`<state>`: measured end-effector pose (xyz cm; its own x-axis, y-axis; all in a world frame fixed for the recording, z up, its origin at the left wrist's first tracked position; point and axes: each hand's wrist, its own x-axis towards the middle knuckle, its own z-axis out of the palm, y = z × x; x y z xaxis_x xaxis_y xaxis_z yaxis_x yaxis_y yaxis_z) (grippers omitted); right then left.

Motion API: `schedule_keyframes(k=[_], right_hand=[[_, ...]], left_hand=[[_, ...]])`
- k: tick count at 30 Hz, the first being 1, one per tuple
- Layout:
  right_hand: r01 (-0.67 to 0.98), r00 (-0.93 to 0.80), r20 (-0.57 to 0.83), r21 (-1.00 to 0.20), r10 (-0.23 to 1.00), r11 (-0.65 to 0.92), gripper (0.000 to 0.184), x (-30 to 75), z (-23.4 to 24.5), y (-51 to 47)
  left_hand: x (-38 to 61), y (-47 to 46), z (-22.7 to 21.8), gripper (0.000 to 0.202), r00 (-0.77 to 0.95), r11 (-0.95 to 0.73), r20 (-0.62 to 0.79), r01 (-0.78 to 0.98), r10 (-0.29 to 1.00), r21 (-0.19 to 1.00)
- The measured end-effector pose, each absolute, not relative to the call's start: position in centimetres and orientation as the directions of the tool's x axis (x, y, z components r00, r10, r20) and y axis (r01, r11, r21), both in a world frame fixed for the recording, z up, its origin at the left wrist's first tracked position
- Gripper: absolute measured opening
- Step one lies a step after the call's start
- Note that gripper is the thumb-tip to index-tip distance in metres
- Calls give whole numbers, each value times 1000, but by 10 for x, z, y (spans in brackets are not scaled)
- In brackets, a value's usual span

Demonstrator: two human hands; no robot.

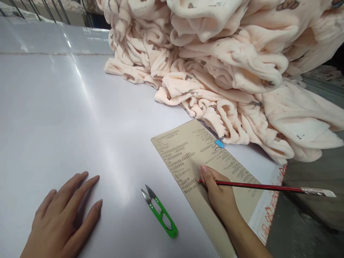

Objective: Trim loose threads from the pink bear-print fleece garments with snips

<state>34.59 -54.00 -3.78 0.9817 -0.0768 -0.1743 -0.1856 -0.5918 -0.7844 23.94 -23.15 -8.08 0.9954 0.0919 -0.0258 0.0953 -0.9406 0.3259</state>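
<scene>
My right hand (221, 195) grips a long red and black pencil (249, 185) with a white tip at its far end. The hand rests on a tan sheet of cardboard (185, 143) covered in handwritten notes, and the pencil's writing end is near the lower lines. My left hand (63, 215) lies on the white tabletop (88, 143) with its fingers spread and nothing in it. Between both hands lies a pair of green thread snips (161, 213), blades pointing away from me. A small blue sticker (220, 144) marks the cardboard's right edge.
A large heap of pale pink fleece garments (215, 64) with brown prints covers the table's back right, close to the cardboard. Red handwriting (271, 215) runs along the table's right edge, with the floor beyond. Metal rails (57, 12) stand at the far left.
</scene>
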Motion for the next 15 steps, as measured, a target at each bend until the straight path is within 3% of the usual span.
schedule_keyframes(k=[15], right_hand=[[-166,986,-135,-765,-97,-623,43,345,-38,-539]], left_hand=[[238,-230,-84,48,993,-925,-36,122,117,360]])
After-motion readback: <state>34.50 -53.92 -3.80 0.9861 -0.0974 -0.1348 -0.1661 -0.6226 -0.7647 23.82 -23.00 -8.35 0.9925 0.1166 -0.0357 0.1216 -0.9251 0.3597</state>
